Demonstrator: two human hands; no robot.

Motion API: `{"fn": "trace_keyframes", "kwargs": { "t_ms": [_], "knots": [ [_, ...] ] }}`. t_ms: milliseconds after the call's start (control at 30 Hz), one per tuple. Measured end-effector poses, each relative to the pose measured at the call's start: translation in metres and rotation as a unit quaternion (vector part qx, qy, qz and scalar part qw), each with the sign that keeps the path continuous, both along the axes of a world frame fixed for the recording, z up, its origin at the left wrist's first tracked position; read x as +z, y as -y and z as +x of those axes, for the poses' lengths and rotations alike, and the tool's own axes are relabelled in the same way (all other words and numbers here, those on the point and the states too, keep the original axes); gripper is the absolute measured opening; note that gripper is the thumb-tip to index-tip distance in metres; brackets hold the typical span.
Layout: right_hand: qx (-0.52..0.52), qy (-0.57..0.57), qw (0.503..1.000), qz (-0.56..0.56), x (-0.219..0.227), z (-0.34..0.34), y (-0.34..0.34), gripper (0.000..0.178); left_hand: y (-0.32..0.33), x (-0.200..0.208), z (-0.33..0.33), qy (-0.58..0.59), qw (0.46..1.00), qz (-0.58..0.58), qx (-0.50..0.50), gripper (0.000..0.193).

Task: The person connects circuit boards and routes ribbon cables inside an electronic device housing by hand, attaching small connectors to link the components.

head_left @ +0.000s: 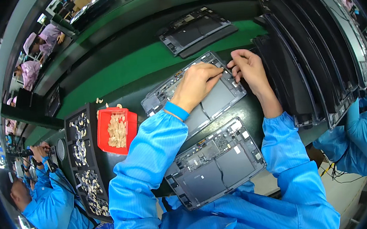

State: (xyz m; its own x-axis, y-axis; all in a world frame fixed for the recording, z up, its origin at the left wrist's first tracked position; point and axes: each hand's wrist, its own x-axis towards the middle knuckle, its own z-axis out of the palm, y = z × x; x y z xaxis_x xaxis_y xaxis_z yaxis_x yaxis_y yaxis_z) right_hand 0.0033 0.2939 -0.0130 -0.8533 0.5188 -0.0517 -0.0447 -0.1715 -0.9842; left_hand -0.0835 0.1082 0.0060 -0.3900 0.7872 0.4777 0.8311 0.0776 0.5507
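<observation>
Two opened tablets with bare inner parts lie in front of me: a farther tablet (217, 99) and a nearer tablet (236, 166). Over the farther one rests my left hand (194, 85), a blue band on its wrist. Its thumb and fingertips press together near that tablet's right end; what lies between them is too small to tell. My right hand (249, 69) is just off the same tablet's upper right corner, thumb and index finger pinched, other fingers curled. Anything inside that pinch cannot be made out.
To the left stand a red bin (133, 127) of tan pieces and a black compartment tray (102, 182) of small pale and dark pieces. Another opened tablet (198, 30) lies on the green belt (123, 74). Upright black panels (288, 61) crowd the right. Co-workers sit on both sides.
</observation>
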Motion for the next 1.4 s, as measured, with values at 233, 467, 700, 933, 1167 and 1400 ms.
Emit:
{"fn": "trace_keyframes", "kwargs": {
  "t_ms": [233,467,700,933,1167,1400],
  "knots": [
    [-0.051,-0.007,0.998,0.037,-0.021,-0.006,-0.008,0.022,-0.001,0.008,-0.006,-0.114,0.992,-0.055,-0.021,0.02],
    [-0.05,-0.015,0.997,0.053,-0.026,-0.007,-0.009,0.025,-0.004,0.011,-0.007,-0.073,0.994,-0.066,-0.037,0.019],
    [-0.054,-0.003,0.997,0.056,-0.024,-0.008,-0.008,0.028,-0.005,0.007,-0.008,-0.08,0.994,-0.065,-0.039,0.018],
    [-0.05,-0.001,0.997,0.053,-0.02,-0.007,-0.007,0.03,-0.004,0.01,-0.007,-0.089,0.992,-0.079,-0.038,0.018],
    [-0.049,0.001,0.997,0.059,-0.021,-0.007,-0.008,0.033,-0.008,0.008,-0.007,-0.09,0.992,-0.072,-0.048,0.018],
    [-0.052,0.002,0.997,0.06,-0.022,-0.008,-0.007,0.034,-0.008,0.006,-0.007,-0.065,0.994,-0.064,-0.055,0.017]
  ]
}}
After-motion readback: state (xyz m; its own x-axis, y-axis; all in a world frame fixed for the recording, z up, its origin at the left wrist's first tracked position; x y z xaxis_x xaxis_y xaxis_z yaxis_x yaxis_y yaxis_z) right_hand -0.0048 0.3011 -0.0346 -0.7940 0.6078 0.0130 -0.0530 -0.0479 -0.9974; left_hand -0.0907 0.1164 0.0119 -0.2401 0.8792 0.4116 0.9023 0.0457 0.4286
